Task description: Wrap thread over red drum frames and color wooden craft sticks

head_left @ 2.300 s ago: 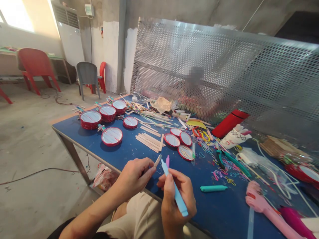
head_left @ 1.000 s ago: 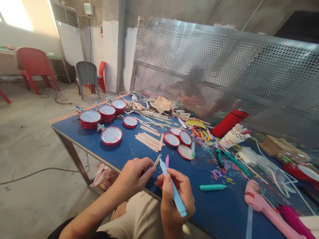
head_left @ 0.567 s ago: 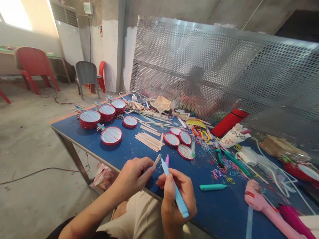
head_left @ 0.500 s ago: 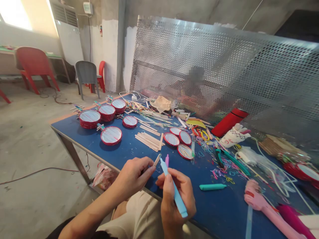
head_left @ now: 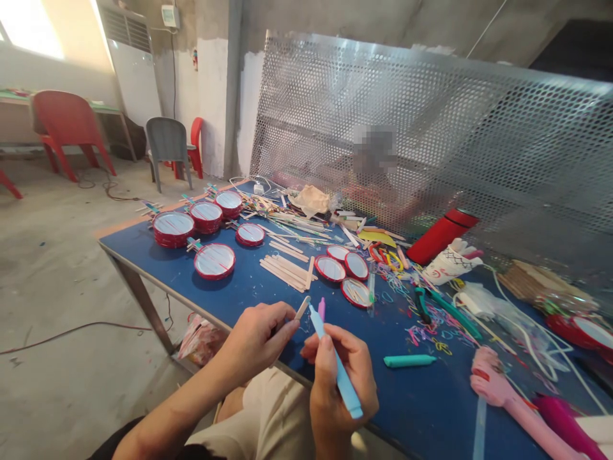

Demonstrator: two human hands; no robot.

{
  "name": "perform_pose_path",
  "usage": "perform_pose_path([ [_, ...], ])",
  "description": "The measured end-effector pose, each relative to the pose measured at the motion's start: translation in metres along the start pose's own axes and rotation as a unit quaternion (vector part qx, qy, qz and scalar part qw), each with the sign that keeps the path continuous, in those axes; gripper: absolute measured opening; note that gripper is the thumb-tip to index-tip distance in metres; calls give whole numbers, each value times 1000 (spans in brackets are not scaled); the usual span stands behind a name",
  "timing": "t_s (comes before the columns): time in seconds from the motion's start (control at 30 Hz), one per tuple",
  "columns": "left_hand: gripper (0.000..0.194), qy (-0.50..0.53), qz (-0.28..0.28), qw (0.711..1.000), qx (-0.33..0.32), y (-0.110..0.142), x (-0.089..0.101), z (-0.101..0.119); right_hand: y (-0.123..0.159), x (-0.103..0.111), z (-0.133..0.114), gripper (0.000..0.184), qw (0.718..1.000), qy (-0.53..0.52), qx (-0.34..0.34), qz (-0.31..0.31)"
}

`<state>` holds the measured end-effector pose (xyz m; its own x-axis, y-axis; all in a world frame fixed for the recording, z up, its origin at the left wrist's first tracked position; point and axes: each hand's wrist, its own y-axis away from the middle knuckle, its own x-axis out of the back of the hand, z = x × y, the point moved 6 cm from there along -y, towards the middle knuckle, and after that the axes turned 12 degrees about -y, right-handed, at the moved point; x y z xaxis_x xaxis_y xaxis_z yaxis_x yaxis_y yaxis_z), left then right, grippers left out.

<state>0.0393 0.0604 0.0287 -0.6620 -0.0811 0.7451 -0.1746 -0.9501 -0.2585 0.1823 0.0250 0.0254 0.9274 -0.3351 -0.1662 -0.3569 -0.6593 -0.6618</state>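
No lettering, number or brand is showing legibly anywhere in the frame. Right of centre, a white cup (head_left: pixel 446 266) is bearing red marks (head_left: pixel 433 272) too small and blurred to read.

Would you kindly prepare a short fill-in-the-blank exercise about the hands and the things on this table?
1. The left hand holds a small wooden ____.
2. The right hand holds a light ____ marker.
3. The round pieces on the table have ____ rims.
4. Beside the red bottle is a white patterned ____ with things sticking out of it.

Missing words: stick; blue; red; cup.
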Motion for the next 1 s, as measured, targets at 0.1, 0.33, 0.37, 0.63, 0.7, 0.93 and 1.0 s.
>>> perform_pose_path([
  [0.1,25,-6,4,1000,-3,1,0,0,1,1,2,11,1000,6,4,-11],
  [0.33,25,-14,9,1000,-4,1,0,-1,1,1,3,13,999,30,9,-27],
  [0.37,25,-13,8,1000,-3,1,0,-1,0,1,3,13,1000,27,5,-15],
  [0.63,24,-20,9,1000,-4,1,0,0,0,1,3,13,1000,5,11,-4],
  [0.7,24,-22,9,1000,-4,1,0,-1,1,2,5,13,1000,-1,5,-11],
  [0.93,24,-27,7,1000,-7,1,0,0,0,2,7,12,1000,3,-5,-5],
  [1.0,24,-27,9,1000,-7,1,0,0,0,3,6,13,1000,1,-2,6],
])
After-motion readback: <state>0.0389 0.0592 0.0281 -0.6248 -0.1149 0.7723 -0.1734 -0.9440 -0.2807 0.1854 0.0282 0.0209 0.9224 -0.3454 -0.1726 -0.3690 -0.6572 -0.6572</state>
